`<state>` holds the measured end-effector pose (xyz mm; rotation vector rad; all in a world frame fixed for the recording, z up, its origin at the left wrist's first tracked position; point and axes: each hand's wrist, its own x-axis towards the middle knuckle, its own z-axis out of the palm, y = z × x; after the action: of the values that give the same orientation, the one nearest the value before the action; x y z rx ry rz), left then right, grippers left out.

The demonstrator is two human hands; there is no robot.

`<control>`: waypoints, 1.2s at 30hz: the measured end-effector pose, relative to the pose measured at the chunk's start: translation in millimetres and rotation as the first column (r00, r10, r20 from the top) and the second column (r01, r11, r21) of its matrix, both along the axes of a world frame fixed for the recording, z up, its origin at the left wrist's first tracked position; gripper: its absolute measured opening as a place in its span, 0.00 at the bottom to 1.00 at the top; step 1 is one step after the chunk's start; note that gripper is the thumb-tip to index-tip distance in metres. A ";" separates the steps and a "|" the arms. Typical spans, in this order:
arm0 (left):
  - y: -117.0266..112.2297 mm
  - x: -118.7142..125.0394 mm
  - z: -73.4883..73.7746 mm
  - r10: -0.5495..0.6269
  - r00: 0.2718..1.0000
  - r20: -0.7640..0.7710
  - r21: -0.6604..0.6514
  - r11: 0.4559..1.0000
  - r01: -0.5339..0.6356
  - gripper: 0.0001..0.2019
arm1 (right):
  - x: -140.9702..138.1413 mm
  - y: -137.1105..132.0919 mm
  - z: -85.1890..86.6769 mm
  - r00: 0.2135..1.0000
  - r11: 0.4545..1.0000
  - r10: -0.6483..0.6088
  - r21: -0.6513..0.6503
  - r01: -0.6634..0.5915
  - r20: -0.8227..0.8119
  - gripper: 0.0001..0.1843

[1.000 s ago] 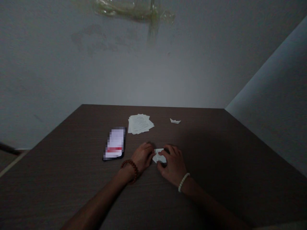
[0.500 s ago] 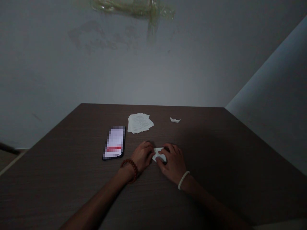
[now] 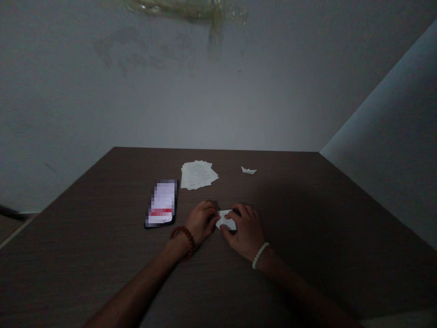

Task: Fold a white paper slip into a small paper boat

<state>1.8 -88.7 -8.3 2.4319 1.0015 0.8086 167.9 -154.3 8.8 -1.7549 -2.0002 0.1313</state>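
Observation:
Between my hands a small piece of folded white paper [image 3: 228, 220] lies on the dark wooden table [image 3: 218, 282]. My left hand [image 3: 202, 222], with a brown beaded bracelet at the wrist, pinches the paper's left end between thumb and fingers. From the right, my right hand [image 3: 246, 230], wearing a pale beaded bracelet, grips the paper with its thumb on the near edge and its fingers on the top and far edge. The fingers hide both ends of the paper, so its full shape does not show.
A fanned stack of printed paper sheets [image 3: 198, 175] lies beyond my hands. Left of them is a phone [image 3: 161, 202] with a blurred, lit screen. A small folded paper boat [image 3: 249, 171] sits farther back on the right. A wall [image 3: 218, 100] rises behind the table.
The whole view has shifted very slightly. Both hands stay on the folded paper in nearly the same pose; the other things rest where they were.

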 end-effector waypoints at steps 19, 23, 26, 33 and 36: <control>-1.5 -0.3 2.6 0.117 0.993 0.010 -0.048 0.992 -0.117 0.02 | 2.0 0.9 3.1 0.997 0.997 0.071 0.031 -0.071 -0.001 0.10; -1.9 -0.1 3.2 0.123 0.992 0.011 -0.030 0.992 -0.123 0.03 | 3.2 2.5 2.7 0.991 0.991 0.132 0.024 -0.132 -0.001 0.09; -1.8 0.1 2.5 0.120 0.993 0.007 -0.030 0.992 -0.120 0.03 | 4.5 3.6 2.1 0.988 0.987 0.157 0.021 -0.157 0.010 0.09; -1.9 0.0 -1.2 0.097 0.995 0.024 -0.036 0.995 -0.096 0.02 | 7.9 5.2 3.0 0.977 0.979 0.204 0.014 -0.205 0.055 0.10; -2.2 -0.4 -1.3 0.090 0.996 0.024 -0.026 0.996 -0.089 0.02 | 8.6 6.1 6.0 0.969 0.973 0.231 0.004 -0.233 0.090 0.10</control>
<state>1.4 -90.9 -9.6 2.3645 1.1112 0.8494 176.4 -148.2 14.8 -1.5365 -2.2609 0.1157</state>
